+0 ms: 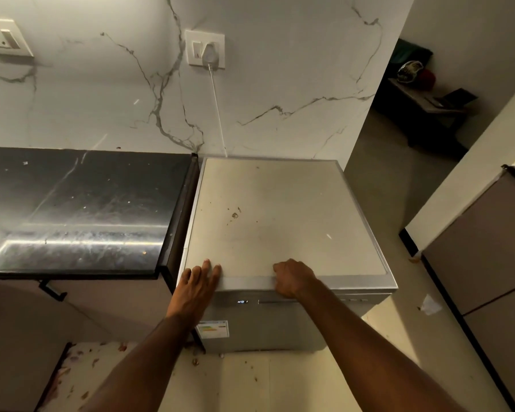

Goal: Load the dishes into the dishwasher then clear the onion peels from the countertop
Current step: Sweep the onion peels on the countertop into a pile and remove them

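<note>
Head view. Dishwasher [286,221]: freestanding, door closed, right of dark countertop [81,209], against marble wall. Left hand [195,285]: fingers straight, flat on front left top edge. Right hand [293,278]: fingers curled over front top edge, gripping it. Peel scraps [235,215]: on dishwasher top. Plug [208,52]: in wall socket.

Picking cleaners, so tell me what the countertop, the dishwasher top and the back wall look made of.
Countertop: probably polished black stone, glossy, mirroring a light strip. Dishwasher top: matte pale panel, maybe laminate or painted metal, within a brushed silver, metal-looking rim. Back wall: smooth white slab with grey veins, marble or marble-look tile.
</note>
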### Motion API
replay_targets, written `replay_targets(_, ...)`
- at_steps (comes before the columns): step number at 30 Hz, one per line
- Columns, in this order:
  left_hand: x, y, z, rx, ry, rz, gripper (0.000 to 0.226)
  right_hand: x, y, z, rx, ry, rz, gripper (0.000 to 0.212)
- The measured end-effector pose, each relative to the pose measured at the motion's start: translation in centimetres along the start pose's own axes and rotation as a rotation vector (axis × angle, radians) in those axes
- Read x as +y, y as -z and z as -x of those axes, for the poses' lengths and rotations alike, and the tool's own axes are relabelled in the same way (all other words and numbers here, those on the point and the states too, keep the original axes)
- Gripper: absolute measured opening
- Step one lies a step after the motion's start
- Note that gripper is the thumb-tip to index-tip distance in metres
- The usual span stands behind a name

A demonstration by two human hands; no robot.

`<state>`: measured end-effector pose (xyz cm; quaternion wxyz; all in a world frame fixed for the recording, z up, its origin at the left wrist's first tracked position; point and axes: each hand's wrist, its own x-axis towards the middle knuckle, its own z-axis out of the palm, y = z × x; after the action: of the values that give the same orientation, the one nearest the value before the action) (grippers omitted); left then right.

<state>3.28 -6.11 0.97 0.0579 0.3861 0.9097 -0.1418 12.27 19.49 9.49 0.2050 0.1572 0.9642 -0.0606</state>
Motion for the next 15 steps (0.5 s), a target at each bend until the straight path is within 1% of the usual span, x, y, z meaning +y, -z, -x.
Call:
replay_targets(7,0.1,-0.5,-0.3,0.009,0.009,-0.01,0.12,-0.5,-1.1,0.0,0.04,0.002,0.057,0.04)
replay_targets(15,0.4,-0.3,-0.1,0.026,0.034,0.029,0.12,-0.7,-1.5,-0.2,0.069,0.024,0.099,0.04)
